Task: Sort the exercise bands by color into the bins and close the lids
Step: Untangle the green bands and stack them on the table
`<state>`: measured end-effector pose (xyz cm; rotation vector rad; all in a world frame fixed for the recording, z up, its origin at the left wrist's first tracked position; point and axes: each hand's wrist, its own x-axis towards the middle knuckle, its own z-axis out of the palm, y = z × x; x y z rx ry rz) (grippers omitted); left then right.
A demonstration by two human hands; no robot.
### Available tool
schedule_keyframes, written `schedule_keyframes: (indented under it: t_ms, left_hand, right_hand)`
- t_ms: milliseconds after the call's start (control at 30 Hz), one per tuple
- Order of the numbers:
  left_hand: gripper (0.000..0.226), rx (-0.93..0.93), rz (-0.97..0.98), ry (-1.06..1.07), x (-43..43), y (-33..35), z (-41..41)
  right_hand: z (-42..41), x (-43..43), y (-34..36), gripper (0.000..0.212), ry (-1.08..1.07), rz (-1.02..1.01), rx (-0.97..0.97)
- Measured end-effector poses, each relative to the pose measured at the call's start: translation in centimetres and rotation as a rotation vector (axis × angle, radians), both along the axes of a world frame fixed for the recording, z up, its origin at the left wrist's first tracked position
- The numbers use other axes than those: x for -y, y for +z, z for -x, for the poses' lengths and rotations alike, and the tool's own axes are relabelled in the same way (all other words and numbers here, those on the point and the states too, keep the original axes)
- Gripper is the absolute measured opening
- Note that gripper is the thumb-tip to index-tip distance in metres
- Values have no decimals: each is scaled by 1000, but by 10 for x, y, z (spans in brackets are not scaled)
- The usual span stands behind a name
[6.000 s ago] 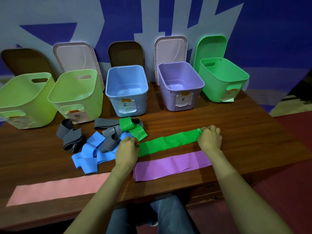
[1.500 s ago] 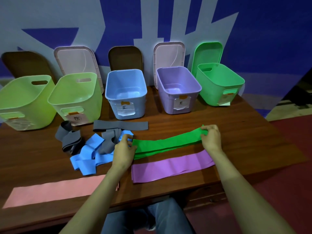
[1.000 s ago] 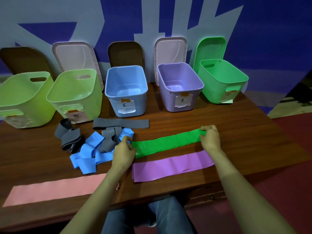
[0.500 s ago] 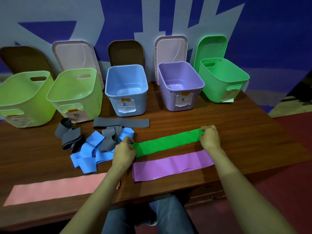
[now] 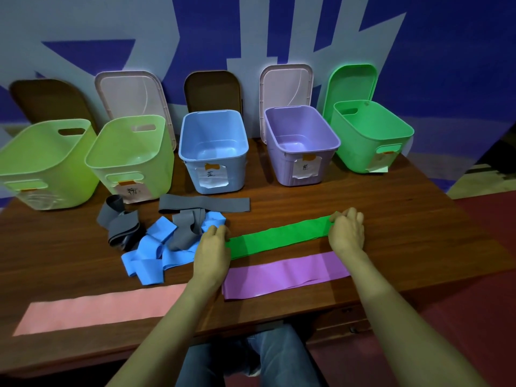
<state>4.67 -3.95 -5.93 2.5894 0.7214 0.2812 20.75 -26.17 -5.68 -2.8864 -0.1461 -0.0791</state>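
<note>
Pink band (image 5: 97,307) is the closest thing, lying flat along the near-left edge of the wooden counter (image 5: 405,233), and the left forearm (image 5: 173,311) crosses over its right end. Just past it and off to the right there's a purple band (image 5: 284,272), also flat, with the right wrist (image 5: 349,255) passing over its right end.

Next one back is the green band (image 5: 279,236), pulled out into a long strip that runs roughly parallel to the purple one and slants a bit away toward the right. The left hand (image 5: 212,247) has its fingers curled over the band's left end and grips it. The right hand (image 5: 346,233) pinches the right end the same way. So the band runs straight from one hand to the other. It's right down at the counter, though I can't tell if it's fully resting on it.

Right beside the left hand, on its left, is a messy heap of blue bands (image 5: 150,255) with grey bands (image 5: 184,227) tangled through it. One more grey strip (image 5: 203,203) lies flat a bit further back.

Behind all that is a row of open bins. There's a lime bin (image 5: 42,163) far left, then another lime bin (image 5: 131,155), a blue bin (image 5: 237,174), a purple bin (image 5: 282,169) and a green bin (image 5: 360,146) far right. The lids (image 5: 128,96) stand propped against the wall (image 5: 251,32) behind them.
</note>
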Motion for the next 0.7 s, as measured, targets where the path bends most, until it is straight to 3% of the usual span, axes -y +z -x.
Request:
schedule_keyframes:
  t_ms: [300, 700]
  left_hand:
    - [30, -257, -209, -107, 3, 14, -2]
    - [27, -151, 57, -116, 0, 20, 15]
  right_hand:
    - [14, -8, 10, 40, 91, 150, -90]
    - [83, -72, 18, 36, 481, -38, -16]
